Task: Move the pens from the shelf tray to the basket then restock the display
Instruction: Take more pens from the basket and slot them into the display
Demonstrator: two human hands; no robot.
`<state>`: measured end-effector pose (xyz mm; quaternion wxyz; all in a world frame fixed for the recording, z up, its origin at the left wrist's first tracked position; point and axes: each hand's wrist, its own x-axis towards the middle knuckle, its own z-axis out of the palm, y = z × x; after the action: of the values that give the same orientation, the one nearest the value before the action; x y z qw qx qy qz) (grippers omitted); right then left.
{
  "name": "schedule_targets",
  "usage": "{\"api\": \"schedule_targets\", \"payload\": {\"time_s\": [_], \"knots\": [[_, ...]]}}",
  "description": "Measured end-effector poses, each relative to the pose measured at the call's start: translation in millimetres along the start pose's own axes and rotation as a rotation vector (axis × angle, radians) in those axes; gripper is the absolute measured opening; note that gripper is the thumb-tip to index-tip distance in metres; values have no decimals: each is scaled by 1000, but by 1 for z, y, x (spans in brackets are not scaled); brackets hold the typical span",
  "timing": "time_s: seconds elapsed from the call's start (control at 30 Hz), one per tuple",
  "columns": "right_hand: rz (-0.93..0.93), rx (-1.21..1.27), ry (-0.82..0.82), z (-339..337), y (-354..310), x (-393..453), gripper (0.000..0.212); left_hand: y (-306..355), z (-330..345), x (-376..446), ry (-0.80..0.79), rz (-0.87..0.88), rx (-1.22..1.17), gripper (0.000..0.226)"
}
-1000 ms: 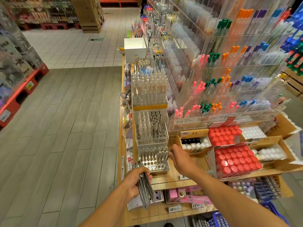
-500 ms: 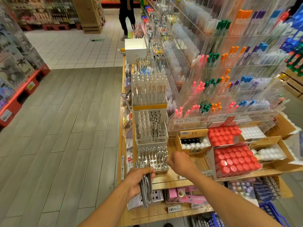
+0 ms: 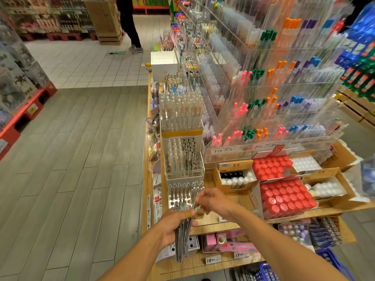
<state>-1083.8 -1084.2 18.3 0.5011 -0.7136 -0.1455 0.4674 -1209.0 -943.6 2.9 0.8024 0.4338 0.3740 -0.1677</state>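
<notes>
Red-capped bottles (image 3: 284,197) fill open cardboard boxes on the wooden shelf (image 3: 229,225). A person (image 3: 129,23) stands far down the aisle.

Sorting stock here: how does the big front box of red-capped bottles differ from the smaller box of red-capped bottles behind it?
The front cardboard box of red-capped bottles sits nearer the shelf edge and looks larger, with more caps; the rear box of red-capped bottles stands behind it, below the clear pen rack, and looks smaller. Both are open-topped and tightly packed with matching red caps.

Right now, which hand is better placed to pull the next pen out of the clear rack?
Right hand: it is at the clear rack, pinching a pen. The left hand grips a full bundle of pens.
</notes>
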Motion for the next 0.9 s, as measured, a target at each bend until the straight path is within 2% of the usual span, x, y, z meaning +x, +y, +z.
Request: {"api": "schedule_targets", "payload": {"time_s": [0.1,0.2,0.33,0.4,0.5,0.63,0.9], "knots": [[-86,135,120,-20,-15,-1,4,1,-3,-1,21,7,-83,24],[-200,284,244,-31,-28,-3,4,2,-7,-1,69,18,-104,20],[-379,233,364,-30,-31,1,13,2,-8,2,79,12,-120,18],[-437,162,432,-27,-30,5,20,2,-10,5,108,7,-120,17],[-449,-26,480,-24,-24,11,16,0,-16,8,150,4,-124,16],[-440,-306,537,-24,-10,17,32,0,-23,10,183,3,-143,17],[-418,-752,404,-22,5,33,29,7,-26,9,203,27,-151,17]]}}
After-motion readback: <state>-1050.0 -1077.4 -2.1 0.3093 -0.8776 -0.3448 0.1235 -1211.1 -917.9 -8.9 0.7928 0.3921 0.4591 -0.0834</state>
